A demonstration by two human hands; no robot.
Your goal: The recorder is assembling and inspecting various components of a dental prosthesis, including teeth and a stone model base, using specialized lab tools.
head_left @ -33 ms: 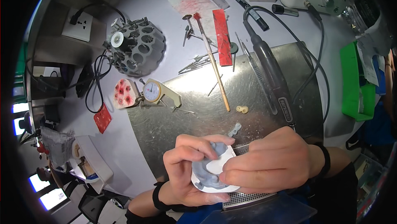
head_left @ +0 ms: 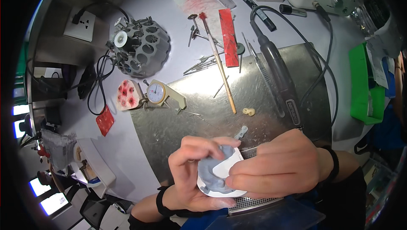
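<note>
1. The left hand [head_left: 193,170] cups a grey and white dental mould [head_left: 218,175] from below and from the left, its fingers curled over the mould's top edge.
2. The right hand [head_left: 280,166] comes in from the right, its fingers pressed together against the mould's white side, thumb and fingertips pinching it.
3. The mould sits between both hands, held just above the near edge of the metal plate [head_left: 203,102] that lies on the surface [head_left: 178,26].
4. A small grey piece [head_left: 241,132] lies on the plate just beyond the hands, and two small cream beads [head_left: 249,111] lie a little farther off.
5. A thin wooden brush [head_left: 218,64] lies slanted across the far part of the plate, beside a black handheld grinder [head_left: 277,73] with its cable.
6. To the left stand a dial gauge [head_left: 157,92], a pink block with red dots [head_left: 126,95], and a round grey tool holder [head_left: 142,47].
7. A red strip [head_left: 228,37] lies beyond the brush.
</note>
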